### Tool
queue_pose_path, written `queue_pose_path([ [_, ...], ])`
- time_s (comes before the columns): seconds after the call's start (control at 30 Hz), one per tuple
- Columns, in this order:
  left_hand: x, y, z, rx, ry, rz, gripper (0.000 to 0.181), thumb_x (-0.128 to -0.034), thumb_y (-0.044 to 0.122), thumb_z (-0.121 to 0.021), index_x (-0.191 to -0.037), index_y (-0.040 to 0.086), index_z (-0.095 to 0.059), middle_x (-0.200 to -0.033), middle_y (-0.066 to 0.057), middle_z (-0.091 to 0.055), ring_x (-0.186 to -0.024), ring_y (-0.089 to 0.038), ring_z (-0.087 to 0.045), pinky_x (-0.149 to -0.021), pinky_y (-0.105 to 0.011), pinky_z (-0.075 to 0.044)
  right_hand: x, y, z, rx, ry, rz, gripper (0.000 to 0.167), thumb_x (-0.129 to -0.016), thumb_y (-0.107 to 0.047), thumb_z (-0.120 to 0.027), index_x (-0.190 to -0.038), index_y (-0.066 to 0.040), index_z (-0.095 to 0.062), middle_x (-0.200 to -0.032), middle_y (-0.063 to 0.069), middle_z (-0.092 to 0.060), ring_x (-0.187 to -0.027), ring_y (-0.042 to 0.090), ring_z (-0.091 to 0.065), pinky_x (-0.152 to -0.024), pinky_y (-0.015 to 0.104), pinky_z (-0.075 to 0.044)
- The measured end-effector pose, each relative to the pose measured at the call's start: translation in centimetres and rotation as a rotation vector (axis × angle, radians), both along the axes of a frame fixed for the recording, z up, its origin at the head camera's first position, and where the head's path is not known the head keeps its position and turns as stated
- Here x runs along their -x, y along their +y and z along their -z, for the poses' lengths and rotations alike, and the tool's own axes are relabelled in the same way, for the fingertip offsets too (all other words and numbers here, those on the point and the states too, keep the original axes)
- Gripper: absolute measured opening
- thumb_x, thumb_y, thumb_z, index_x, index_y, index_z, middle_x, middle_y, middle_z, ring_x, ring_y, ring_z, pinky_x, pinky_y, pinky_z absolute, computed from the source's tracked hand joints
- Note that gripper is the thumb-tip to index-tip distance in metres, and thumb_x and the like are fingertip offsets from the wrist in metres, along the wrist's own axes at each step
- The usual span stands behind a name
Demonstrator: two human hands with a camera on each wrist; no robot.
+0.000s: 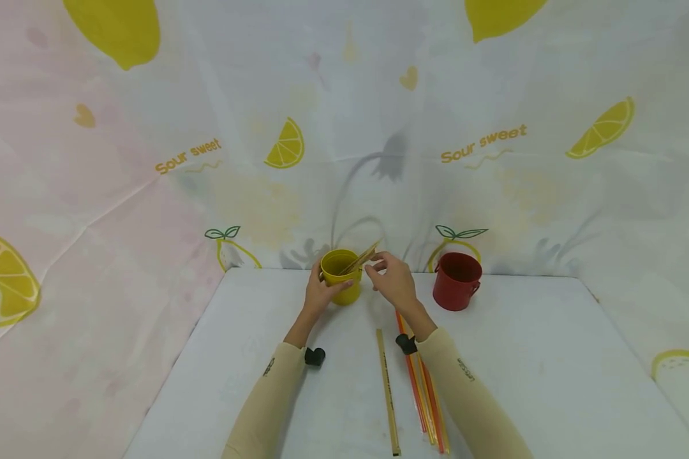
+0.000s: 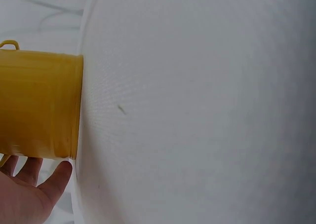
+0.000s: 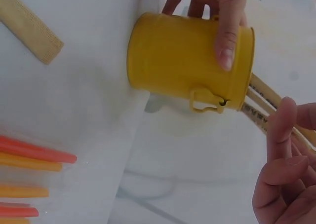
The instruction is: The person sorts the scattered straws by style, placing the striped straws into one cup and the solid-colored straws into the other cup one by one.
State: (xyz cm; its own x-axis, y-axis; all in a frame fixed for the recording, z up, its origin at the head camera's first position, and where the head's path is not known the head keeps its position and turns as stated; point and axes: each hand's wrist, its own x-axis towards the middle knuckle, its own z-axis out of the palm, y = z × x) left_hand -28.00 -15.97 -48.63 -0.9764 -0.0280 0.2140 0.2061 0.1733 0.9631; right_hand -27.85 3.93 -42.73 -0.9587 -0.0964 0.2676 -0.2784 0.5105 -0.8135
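Standing before "Sour sweet" cloth (image 1: 344, 140), the yellow bucket (image 3: 170, 58) holds printed sticks (image 3: 263, 90).

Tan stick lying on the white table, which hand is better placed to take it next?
Probably your right hand: in the head view it is nearer to the tan stick, while your left hand holds the yellow bucket.

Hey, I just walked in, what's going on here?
A person's left hand holds a yellow bucket, and the right hand is at tan sticks poking out of it; whether it pinches them, I can't tell. Another tan stick lies on the table beside some red and orange sticks. A red bucket stands to the right.
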Motion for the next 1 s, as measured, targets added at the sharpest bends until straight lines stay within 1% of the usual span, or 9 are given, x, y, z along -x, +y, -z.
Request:
queue_pose_path([
  [0.07,0.0,0.0,0.0,-0.005,0.0,-0.001,0.09,-0.0813,0.015,-0.083,-0.152,0.003,-0.029,-0.145,-0.016,-0.043,-0.133,-0.034,-0.041,-0.108,-0.05,-0.036,-0.1,0.2,0.0,-0.004,-0.006,0.01,0.028,-0.093,-0.028,-0.068,-0.115,-0.011,-0.066,-0.094,0.007,-0.073,-0.057,0.022,-0.068,-0.051,0.03,-0.049],
  [0.2,0.0,0.0,-0.1,-0.002,0.008,-0.006,0.09,-0.081,0.014,-0.083,-0.152,0.002,-0.029,-0.145,-0.016,-0.043,-0.133,-0.034,-0.041,-0.109,-0.05,-0.035,-0.6,0.5,-0.3,-0.03,-0.012,0.012,0.027,-0.093,-0.029,-0.068,-0.113,-0.012,-0.067,-0.093,0.006,-0.073,-0.056,0.017,-0.067,-0.051,0.03,-0.05],
  [0.37,0.0,0.0,-0.1,-0.004,0.007,0.001,0.089,-0.0813,0.014,-0.083,-0.152,0.002,-0.029,-0.146,-0.016,-0.043,-0.134,-0.033,-0.04,-0.11,-0.051,-0.032,-1.1,1.0,-0.6,-0.068,-0.02,-0.009,0.028,-0.093,-0.028,-0.068,-0.113,-0.009,-0.067,-0.091,0.006,-0.073,-0.054,0.013,-0.065,-0.05,0.03,-0.049],
  [0.57,0.3,-0.2,0.3,0.0,0.006,0.005,0.089,-0.0815,0.012,-0.082,-0.152,0.003,-0.029,-0.146,-0.016,-0.043,-0.133,-0.033,-0.041,-0.109,-0.051,-0.034,-1.9,1.5,-1.0,-0.12,-0.043,-0.04,0.029,-0.093,-0.028,-0.068,-0.114,-0.007,-0.067,-0.092,0.007,-0.072,-0.054,0.011,-0.064,-0.051,0.029,-0.051],
  [0.7,1.4,-0.3,1.8,-0.022,0.007,0.0,0.091,-0.0807,0.015,-0.083,-0.153,0.009,-0.029,-0.147,-0.014,-0.041,-0.134,-0.032,-0.04,-0.11,-0.052,-0.032,-2.5,1.8,-1.2,-0.134,-0.047,-0.074,0.025,-0.093,-0.025,-0.07,-0.111,-0.008,-0.067,-0.089,0.006,-0.072,-0.054,0.014,-0.065,-0.051,0.03,-0.051],
  [0.8,2.3,-0.3,3.1,-0.027,0.004,-0.013,0.094,-0.0788,0.022,-0.086,-0.153,0.016,-0.029,-0.147,-0.009,-0.042,-0.134,-0.029,-0.04,-0.11,-0.05,-0.032,-3.1,2.1,-1.3,-0.143,-0.053,-0.105,0.025,-0.092,-0.024,-0.071,-0.11,-0.007,-0.067,-0.087,0.005,-0.072,-0.055,0.017,-0.065,-0.051,0.03,-0.05],
  [0.87,2.4,-0.3,3.3,-0.018,0.001,-0.027,0.094,-0.0779,0.025,-0.086,-0.152,0.018,-0.03,-0.145,-0.006,-0.043,-0.133,-0.026,-0.041,-0.11,-0.048,-0.033,-3.5,2.3,-1.3,-0.15,-0.069,-0.128,0.026,-0.091,-0.024,-0.071,-0.109,-0.006,-0.067,-0.086,0.004,-0.071,-0.056,0.018,-0.066,-0.052,0.03,-0.05],
  [1.0,2.4,-0.3,3.4,-0.023,0.006,-0.041,0.091,-0.0761,0.026,-0.088,-0.149,0.02,-0.035,-0.141,-0.003,-0.047,-0.13,-0.026,-0.043,-0.108,-0.049,-0.035,-4.2,2.6,-1.2,-0.167,-0.105,-0.162,0.028,-0.091,-0.026,-0.072,-0.109,-0.006,-0.067,-0.084,0.002,-0.071,-0.056,0.018,-0.066,-0.054,0.03,-0.05],
])
